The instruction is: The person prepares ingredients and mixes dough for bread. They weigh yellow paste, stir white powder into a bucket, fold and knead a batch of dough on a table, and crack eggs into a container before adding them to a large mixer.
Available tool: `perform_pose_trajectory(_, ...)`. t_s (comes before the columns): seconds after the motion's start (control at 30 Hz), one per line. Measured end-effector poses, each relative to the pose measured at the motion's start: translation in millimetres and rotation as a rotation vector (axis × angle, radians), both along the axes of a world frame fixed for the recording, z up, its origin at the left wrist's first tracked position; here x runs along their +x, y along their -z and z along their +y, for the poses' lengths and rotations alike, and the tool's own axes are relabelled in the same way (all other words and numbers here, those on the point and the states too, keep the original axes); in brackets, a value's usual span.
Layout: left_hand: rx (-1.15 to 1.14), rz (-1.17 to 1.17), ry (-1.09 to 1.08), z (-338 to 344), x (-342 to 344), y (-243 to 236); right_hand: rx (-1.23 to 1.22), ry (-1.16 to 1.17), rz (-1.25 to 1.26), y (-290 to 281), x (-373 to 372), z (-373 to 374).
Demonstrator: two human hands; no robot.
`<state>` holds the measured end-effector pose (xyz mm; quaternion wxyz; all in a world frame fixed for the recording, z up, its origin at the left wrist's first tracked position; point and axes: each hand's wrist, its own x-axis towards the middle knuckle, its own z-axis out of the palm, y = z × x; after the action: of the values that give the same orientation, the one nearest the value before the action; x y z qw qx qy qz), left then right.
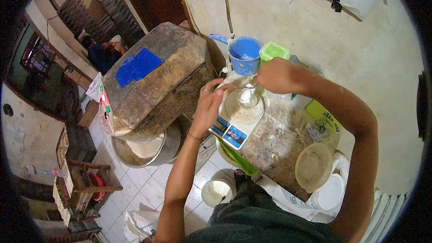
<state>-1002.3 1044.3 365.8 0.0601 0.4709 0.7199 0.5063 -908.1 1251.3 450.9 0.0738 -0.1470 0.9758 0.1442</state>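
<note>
A white digital scale (231, 131) with blue panels lies near the table's left edge. On its round pan (252, 117) sits a small clear cup (248, 103) with white stuff in or just above it. My right hand (276, 76) is closed above the pan, round what looks like a spoon (250, 86) tilted down at the cup. My left hand (208, 110) is beside the scale's left edge, with thumb and fingers bent together. A blurred brownish streak runs from its fingertips toward my right hand; I cannot make out what it is.
Behind stand a blue dipper (245, 56) and a green-lidded tub (274, 51). Right are a yellow packet (325, 120) and a round pale lid (313, 167). A large machine (157, 76) with a metal bowl (168, 150) stands left. A bucket (216, 192) is below.
</note>
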Motion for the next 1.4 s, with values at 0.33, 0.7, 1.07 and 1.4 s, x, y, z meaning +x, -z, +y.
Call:
perform_pose_trajectory(0.33, -0.071, 0.161, 0.1, 46.4, -15.2, 44.9, -0.004, -0.066, -0.017, -7.1, -12.5, 15.8)
perform_pose_trajectory(0.7, -0.227, 0.489, 0.149, 35.6, -15.3, 32.3, -0.066, -0.137, -0.048, -16.0, -21.3, 16.7)
perform_pose_trajectory(1.07, -0.367, 0.518, 0.109, 33.5, -20.5, 28.3, -0.107, -0.153, -0.141, -24.1, -30.3, 9.1)
perform_pose_trajectory(1.4, -0.35, 0.208, 0.132, 47.7, -17.1, 44.4, -0.053, -0.164, -0.07, -16.8, -27.3, 13.5)
